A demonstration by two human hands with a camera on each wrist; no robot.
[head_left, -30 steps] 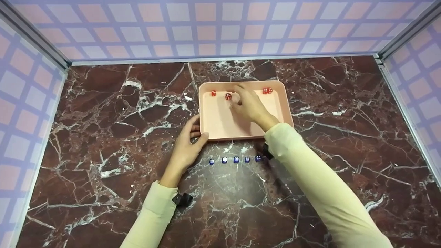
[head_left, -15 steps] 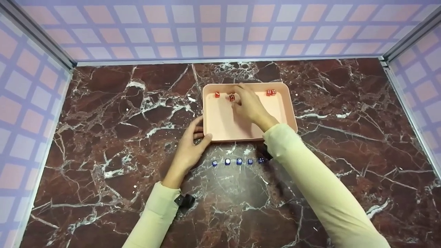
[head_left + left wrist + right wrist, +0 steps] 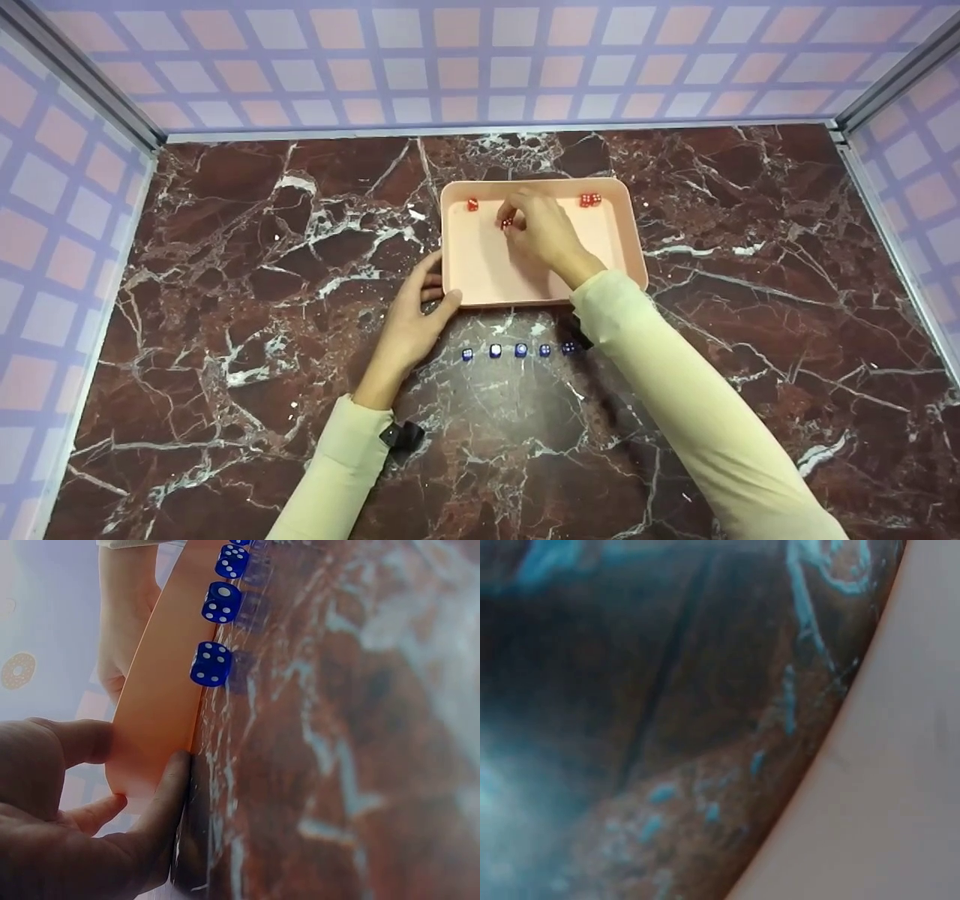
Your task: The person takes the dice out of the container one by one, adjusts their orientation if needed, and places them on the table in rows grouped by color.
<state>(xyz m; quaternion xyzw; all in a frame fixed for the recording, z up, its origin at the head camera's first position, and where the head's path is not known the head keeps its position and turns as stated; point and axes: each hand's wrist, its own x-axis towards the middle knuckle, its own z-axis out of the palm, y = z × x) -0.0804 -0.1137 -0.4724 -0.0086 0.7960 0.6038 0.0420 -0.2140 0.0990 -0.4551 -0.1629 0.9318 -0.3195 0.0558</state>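
A shallow pale pink tray (image 3: 480, 277) lies on the marbled table. My left hand (image 3: 412, 322) holds its near left corner, thumb at the front edge and fingers along the left side; the left wrist view also shows these fingers (image 3: 169, 787) against the tray wall. Inside the tray, my right hand (image 3: 544, 229) pinches a red die (image 3: 507, 223), partly covered by its fingertips. Another red die (image 3: 472, 204) sits near the far left corner. Two red dice (image 3: 590, 200) stand side by side near the far right corner. The right wrist view shows neither fingers nor dice.
Several blue dice (image 3: 520, 350) stand spaced in a row on the table (image 3: 225, 315) in front of the tray. Checkered walls (image 3: 495, 67) close off the back and both sides. In the right wrist view, a blurred pale surface fills the right side.
My right thumb and fingers have closed on the red die, which has moved slightly toward me. The left hand stays at the tray's corner. Earlier, the whole head view shifted a little.
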